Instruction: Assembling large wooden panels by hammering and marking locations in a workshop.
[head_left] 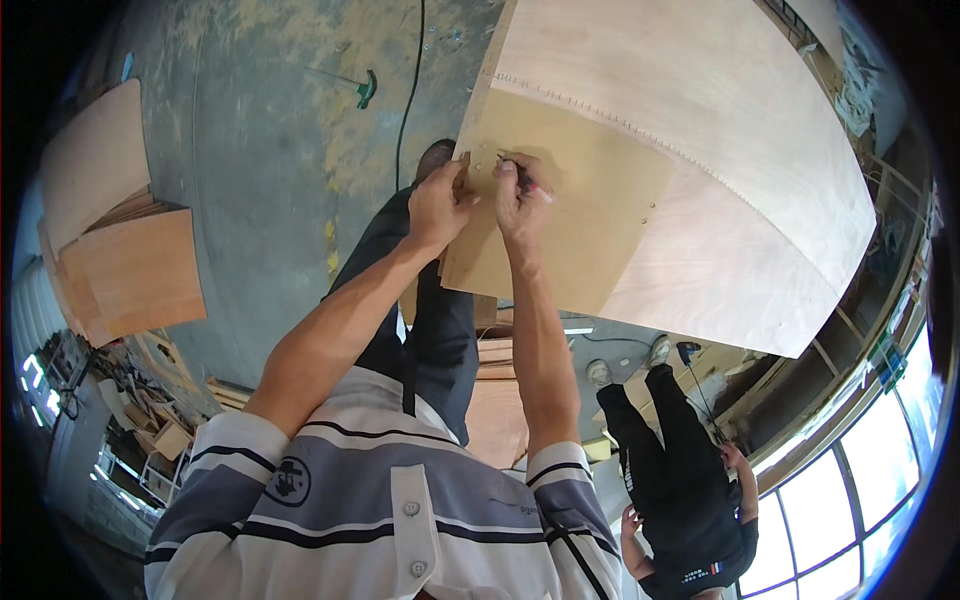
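Observation:
A tan board [590,220] lies on a large pale plywood panel [720,240], near its left corner. My right hand [520,205] is closed around a slim pen [541,191] with red and whitish parts, its dark tip close to the tan board's surface. Just left of it, my left hand [440,207] is at the board's left edge, thumb and fingers curled together. Whether those fingers grip the edge or a small piece there is hidden. Small round marks or holes [478,167] show on the board between my hands.
A green-handled tool [365,90] and a dark cable [411,90] lie on the floor. Plywood sheets [130,265] lean at the left. To the lower right stands another person [675,480] in dark clothes, near a power drill [688,350]. Timber and shelving line the right side.

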